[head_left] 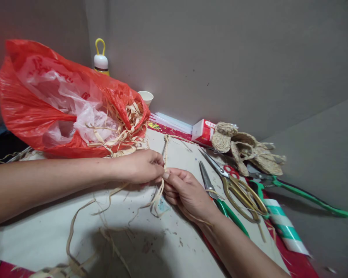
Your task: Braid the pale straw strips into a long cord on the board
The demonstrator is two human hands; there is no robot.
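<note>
Both hands meet near the middle of the board, working at the lower end of a thin braid (pixel 166 148) of pale, flat plant-fibre strips. My left hand (pixel 145 166) comes in from the left with its fingers closed around the braid's end, the fingertips partly hidden. From the right, my right hand (pixel 187 191) pinches the strips between thumb and forefinger, touching the left fingertips. Below the hands hang loose fibre strips (pixel 156 200). One thin strip runs along the right wrist. Close to the right hand lie green-handled scissors (pixel 224 208) and large brass-handled scissors (pixel 240 193).
An open red plastic bag (pixel 29 104) holding fibre strips bulges at the back left. Behind it stand a bottle (pixel 101 61) and a white cup (pixel 146 96). At right are a red-and-white box (pixel 203 131), woven fibre pieces (pixel 258 154), green-handled shears (pixel 307 197) and a striped roll (pixel 287 226).
</note>
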